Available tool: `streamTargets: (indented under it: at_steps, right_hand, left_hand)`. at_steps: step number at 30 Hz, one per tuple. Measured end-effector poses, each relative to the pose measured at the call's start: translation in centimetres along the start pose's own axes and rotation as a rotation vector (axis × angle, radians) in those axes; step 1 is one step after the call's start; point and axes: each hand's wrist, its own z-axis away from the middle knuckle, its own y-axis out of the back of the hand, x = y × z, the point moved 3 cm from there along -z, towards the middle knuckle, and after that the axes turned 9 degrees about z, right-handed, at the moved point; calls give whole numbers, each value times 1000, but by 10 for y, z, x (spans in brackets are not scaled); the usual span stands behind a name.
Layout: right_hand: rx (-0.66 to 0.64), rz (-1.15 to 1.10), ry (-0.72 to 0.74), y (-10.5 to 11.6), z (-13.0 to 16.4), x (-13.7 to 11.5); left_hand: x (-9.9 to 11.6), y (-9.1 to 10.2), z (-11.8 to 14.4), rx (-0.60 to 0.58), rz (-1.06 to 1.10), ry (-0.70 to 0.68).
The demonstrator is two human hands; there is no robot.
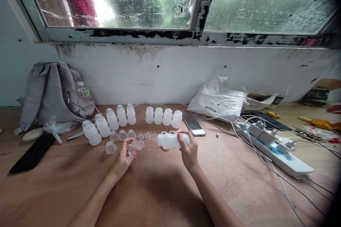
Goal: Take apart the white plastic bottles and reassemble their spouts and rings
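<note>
My right hand (188, 149) is closed around a frosted white baby bottle (172, 140), which lies sideways in the air with its open neck towards the left. Between the fingers of my left hand (125, 156) is a clear bottle top (136, 145), apart from the bottle's neck. Whether a teat sits inside that top I cannot make out. Clear dome caps (111, 147) stand on the table close to my left hand. Several clear teats (147, 136) form a row behind both hands. White rings (165, 148) are partly hidden under the bottle.
Several capped bottles (102, 125) stand at the back left, and open bottles (158, 116) at the back centre. A phone (195, 126), a silvery bag (218, 97) and a power strip (277, 152) with cables are on the right. A grey backpack (50, 95) and black pouch (32, 154) are left.
</note>
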Motion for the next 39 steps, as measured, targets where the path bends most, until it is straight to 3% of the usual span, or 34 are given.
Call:
streamTargets:
  at_steps: [3,5,10,24,27,30,32,34,36,39]
  right_hand:
    - [-17,89,89,-3,3,-1]
    - [-16,151,146,-4,5,-2]
    - [-38,201,198,-7,6,-2]
    - [-99,198,212,-10,4,-2]
    - [-114,199,207,-10,4,-3]
    - [-98,205,185,-10,4,-2]
    - [-68,238,186,-11,5,-1]
    - [-51,283,205,-13,8,-2]
    - [-70,313,241,-17,13,-5]
    - [-146,310,301,-25,27,-13]
  left_hand:
    - [3,16,-2,175,-478,-354]
    - [1,24,-4,270,-699,-489]
    - [-10,37,-10,446,-990,-501]
    - [-14,41,-13,449,-1096,-378]
    - [-15,42,-16,463,-1087,-387]
    - [-7,40,-12,517,-1014,-492]
    - [3,31,-5,465,-928,-608]
    - [11,13,3,321,-858,-693]
    - [15,-7,11,202,-830,-717]
    - [12,-30,18,164,-817,-697]
